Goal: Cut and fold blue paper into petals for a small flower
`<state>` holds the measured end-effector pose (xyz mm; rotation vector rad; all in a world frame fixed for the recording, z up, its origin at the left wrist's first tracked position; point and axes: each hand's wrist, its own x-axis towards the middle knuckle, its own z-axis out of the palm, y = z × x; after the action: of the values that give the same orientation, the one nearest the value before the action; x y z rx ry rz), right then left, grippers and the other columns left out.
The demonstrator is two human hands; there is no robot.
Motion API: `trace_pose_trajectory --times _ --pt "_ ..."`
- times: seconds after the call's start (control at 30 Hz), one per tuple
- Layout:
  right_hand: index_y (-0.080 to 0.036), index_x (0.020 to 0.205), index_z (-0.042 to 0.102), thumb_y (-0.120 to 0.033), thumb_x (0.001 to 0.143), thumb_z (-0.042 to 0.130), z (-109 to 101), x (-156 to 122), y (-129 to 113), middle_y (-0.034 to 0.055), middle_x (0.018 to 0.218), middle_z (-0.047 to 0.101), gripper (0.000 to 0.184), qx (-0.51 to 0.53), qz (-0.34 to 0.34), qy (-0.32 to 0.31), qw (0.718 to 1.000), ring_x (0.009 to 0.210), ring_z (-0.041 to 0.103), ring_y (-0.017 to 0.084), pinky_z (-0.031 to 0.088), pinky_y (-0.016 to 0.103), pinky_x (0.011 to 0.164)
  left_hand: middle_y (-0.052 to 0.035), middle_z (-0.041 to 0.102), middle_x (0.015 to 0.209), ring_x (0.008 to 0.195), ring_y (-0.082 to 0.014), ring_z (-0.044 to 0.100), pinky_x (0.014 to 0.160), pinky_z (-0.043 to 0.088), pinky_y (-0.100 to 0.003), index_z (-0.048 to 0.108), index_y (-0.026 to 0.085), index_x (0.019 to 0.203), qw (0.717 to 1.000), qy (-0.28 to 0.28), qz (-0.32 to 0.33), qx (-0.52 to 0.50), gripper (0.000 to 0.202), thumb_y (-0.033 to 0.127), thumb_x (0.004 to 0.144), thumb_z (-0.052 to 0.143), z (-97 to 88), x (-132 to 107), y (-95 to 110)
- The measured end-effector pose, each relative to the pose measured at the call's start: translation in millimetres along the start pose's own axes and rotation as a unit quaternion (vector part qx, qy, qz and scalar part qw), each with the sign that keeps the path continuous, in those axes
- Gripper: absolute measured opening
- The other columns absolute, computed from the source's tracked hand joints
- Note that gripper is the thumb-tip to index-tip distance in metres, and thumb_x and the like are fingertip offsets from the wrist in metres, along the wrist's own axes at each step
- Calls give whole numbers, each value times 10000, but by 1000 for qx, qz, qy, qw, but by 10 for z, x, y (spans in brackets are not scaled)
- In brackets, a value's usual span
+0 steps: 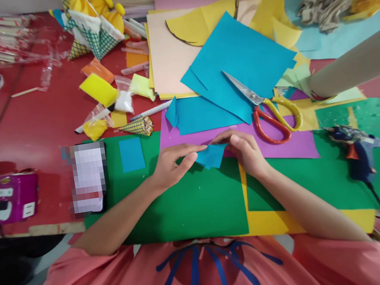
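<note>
A small blue paper piece (pixel 211 156) lies folded over the green sheet (pixel 192 204) in front of me. My left hand (pixel 172 164) presses on its left edge with fingers together, pinching it. My right hand (pixel 244 148) grips its right side, thumb on top. Both hands hold the same piece. Larger blue sheets (pixel 244 55) lie just beyond, on purple paper (pixel 293 143). Scissors with red and yellow handles (pixel 267 112) rest on the blue sheet, right of my hands.
A blue glue gun (pixel 358 155) lies at the right. A small blue square (pixel 132 154), a phone (pixel 87 177) and a purple box (pixel 14 197) sit left. Yellow packets (pixel 98 89), paper cones (pixel 139 126) and a cardboard tube (pixel 356 63) lie farther back.
</note>
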<state>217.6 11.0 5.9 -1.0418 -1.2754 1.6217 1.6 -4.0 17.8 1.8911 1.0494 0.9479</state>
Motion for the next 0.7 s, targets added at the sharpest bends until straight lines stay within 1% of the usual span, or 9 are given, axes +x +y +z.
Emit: trace_pose_trajectory --times 0.03,0.1,0.17,0.23,0.3,0.4,0.47,0.6,0.7 --pt "-226 879 710 -446 835 581 13 -4 -19 34 888 716 259 -39 -4 1 999 872 662 202 517 339 778 -42 747 979 875 -143 712 782 551 -195 708 190 1013 999 16 15 35 236 230 883 515 20 6 0" --pt "-227 911 714 -365 810 630 35 -11 -50 30 914 719 190 -102 -15 0 995 879 661 196 515 332 786 -31 746 989 870 -133 715 805 551 -189 686 190 1026 994 28 53 92 217 171 859 548 68 9 -7" --pt "-228 945 715 -300 808 628 52 -14 -65 34 940 721 177 -137 -37 -6 990 898 661 193 513 342 812 -36 736 1029 891 -129 713 819 551 -182 639 180 1079 991 33 60 117 243 152 853 554 108 0 -14" --pt "-232 958 719 -261 813 622 64 -13 -62 39 954 722 176 -159 -65 -16 985 922 659 193 505 362 855 -43 730 1042 886 -126 714 799 556 -167 587 172 1117 991 36 44 122 270 154 848 562 130 -17 -15" --pt "-239 939 726 -250 810 640 73 -9 -51 43 950 724 156 -171 -93 -22 981 935 657 195 501 371 875 -36 738 1000 866 -129 719 785 563 -166 555 176 1126 991 34 25 127 283 169 844 572 136 -33 -8" --pt "-247 913 733 -245 803 665 81 -3 -33 46 958 720 130 -189 -121 -21 974 944 652 191 499 369 875 -24 746 943 870 -139 719 795 567 -183 543 190 1111 991 21 6 132 266 197 847 573 137 -45 8" --pt "-251 904 735 -237 801 671 84 -4 -26 46 1000 711 121 -214 -134 -18 967 974 639 191 484 375 895 -27 743 968 877 -136 718 796 565 -179 539 190 1101 993 10 8 117 253 191 850 569 141 -47 14" --pt "-239 847 728 -228 794 681 78 -10 -27 46 1098 685 72 -239 -148 -9 959 1058 605 199 450 390 944 -31 734 1012 871 -129 718 788 567 -176 539 187 1087 996 -1 4 90 244 176 846 577 148 -42 15" --pt "-234 822 713 -222 798 675 63 -9 -36 40 1115 675 46 -221 -138 -6 966 1081 596 194 445 387 953 -21 742 950 824 -124 723 743 570 -165 587 182 998 997 14 -28 73 168 189 830 598 129 -16 22"
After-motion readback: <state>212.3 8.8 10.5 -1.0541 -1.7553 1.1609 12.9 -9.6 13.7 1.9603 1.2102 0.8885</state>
